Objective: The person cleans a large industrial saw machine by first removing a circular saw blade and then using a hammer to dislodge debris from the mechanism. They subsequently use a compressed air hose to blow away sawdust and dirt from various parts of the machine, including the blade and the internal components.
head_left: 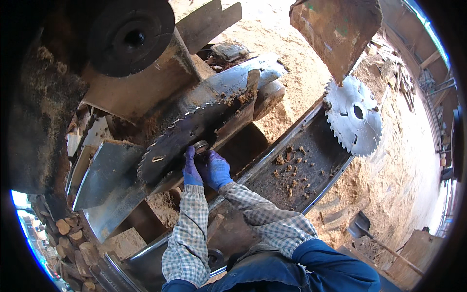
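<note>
1. While both our gloved hands meet at the hub of the dark saw blade point(182, 141), the left hand point(190, 168) lies with its fingers pressed flat against the blade's face, just under the round metal nut point(200, 145).
2. Our right hand point(215, 169) is curled around that nut from the right — fingers closed on it, thumb tucked in close.
3. We see the dark blade mounted on edge in the machine, tilted, its teeth caked with sawdust, tucked under a curved grey metal guard point(233, 80).
4. Off to the right a second, bright saw blade point(354, 117) leans against the far end of a long metal trough point(311, 146) — well apart from our hands.
5. Clumps of sawdust point(287, 165) litter the trough floor.
6. Down at lower left, cut logs point(73, 238) lie stacked.
</note>
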`<state>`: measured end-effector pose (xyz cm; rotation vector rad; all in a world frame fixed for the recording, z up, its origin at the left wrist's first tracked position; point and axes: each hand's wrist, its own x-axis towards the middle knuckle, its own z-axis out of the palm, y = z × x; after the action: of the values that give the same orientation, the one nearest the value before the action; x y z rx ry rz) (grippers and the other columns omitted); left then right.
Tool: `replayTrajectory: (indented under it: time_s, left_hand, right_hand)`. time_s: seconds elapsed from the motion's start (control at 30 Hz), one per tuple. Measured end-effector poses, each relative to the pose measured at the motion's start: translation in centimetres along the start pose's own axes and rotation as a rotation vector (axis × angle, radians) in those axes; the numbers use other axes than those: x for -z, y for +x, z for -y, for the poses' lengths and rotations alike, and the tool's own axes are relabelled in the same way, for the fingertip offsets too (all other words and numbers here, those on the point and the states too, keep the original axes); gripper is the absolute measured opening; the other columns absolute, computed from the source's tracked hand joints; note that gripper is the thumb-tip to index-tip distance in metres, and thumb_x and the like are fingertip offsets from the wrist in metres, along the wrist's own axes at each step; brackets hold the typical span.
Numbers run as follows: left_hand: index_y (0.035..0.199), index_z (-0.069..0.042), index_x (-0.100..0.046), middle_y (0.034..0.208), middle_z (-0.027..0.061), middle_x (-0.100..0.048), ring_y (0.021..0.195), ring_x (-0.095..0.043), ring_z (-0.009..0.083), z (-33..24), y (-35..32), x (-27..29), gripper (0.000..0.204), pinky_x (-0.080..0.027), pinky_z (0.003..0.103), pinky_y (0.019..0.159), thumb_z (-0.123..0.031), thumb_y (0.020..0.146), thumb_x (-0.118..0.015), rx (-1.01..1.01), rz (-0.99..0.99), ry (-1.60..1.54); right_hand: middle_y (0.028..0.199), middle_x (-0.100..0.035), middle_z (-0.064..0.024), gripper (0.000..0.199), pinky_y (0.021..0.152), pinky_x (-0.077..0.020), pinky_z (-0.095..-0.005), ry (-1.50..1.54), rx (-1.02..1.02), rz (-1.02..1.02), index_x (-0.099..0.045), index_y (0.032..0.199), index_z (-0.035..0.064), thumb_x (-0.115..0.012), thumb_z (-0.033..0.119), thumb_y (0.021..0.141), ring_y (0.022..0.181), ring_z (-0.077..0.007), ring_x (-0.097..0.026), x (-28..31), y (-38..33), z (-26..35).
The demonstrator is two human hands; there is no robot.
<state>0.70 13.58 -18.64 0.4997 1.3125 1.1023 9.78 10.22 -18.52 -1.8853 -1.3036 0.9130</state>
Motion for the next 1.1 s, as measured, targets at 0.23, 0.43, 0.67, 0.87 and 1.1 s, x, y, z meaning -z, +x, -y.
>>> replayTrajectory:
  time_s: [0.23, 0.43, 0.67, 0.87, 1.1]
  left_hand:
    - [0.12, -0.006, -0.065, 0.1, 0.0083, -0.072, 0.086, -0.07, 0.0175, 2.4, -3.1, 2.0, 0.054, -0.059, 0.033, 0.075, -0.048, 0.088, -0.072, 0.047, 0.055, -0.07]
    - [0.146, -0.006, -0.038, 0.136, 0.0114, -0.054, 0.121, -0.057, 0.0231, 4.2, -13.8, 5.2, 0.082, -0.052, 0.037, 0.101, -0.025, 0.081, -0.084, -0.336, 0.375, 0.374]
    - [0.146, -0.005, -0.04, 0.139, 0.0114, -0.052, 0.127, -0.05, 0.0225, 14.5, -27.4, 8.1, 0.073, -0.04, 0.038, 0.111, -0.025, 0.088, -0.078, 0.193, 0.294, -0.157]
    - [0.136, -0.008, -0.056, 0.137, 0.0216, -0.055, 0.128, -0.052, 0.037, 17.5, -30.7, 19.1, 0.044, -0.041, 0.042, 0.109, -0.016, 0.093, -0.065, -0.517, 0.197, 0.709]
    - [0.142, 0.0, -0.044, 0.126, 0.0146, -0.062, 0.108, -0.064, 0.022, 14.0, -31.5, 17.1, 0.058, -0.056, 0.032, 0.087, -0.012, 0.091, -0.069, 0.217, -0.255, -0.098]
  right_hand:
    - [0.115, -0.067, -0.0067, 0.053, 0.086, -0.0562, -0.0384, 1.275, -0.475, 0.496, -0.057, 0.131, 0.0077, -0.059, 0.049, 0.098, 0.102, -0.0202, -0.066, 2.5, -1.8, -3.2]
    - [0.121, -0.065, -0.0116, 0.06, 0.091, -0.0555, -0.0412, 1.17, -0.71, 0.873, -0.056, 0.132, 0.0014, -0.058, 0.05, 0.097, 0.107, -0.0236, -0.065, 12.3, -8.0, -1.5]
    - [0.112, -0.07, -0.0099, 0.038, 0.086, -0.056, -0.0307, 0.455, -0.414, 0.952, -0.063, 0.126, -0.0001, -0.062, 0.027, 0.099, 0.099, -0.0153, -0.066, 11.2, -16.9, -11.2]
    - [0.088, -0.072, -0.0166, 0.048, 0.067, -0.0575, -0.0379, -0.045, -0.148, 1.122, -0.069, 0.109, -0.0006, -0.063, 0.045, 0.095, 0.082, -0.0236, -0.072, 4.5, -21.3, -9.7]
    - [0.088, -0.07, -0.0261, 0.052, 0.067, -0.0564, -0.0448, -0.335, 0.256, 0.886, -0.065, 0.113, -0.0018, -0.06, 0.046, 0.095, 0.078, -0.0372, -0.071, -2.2, -22.7, -11.5]
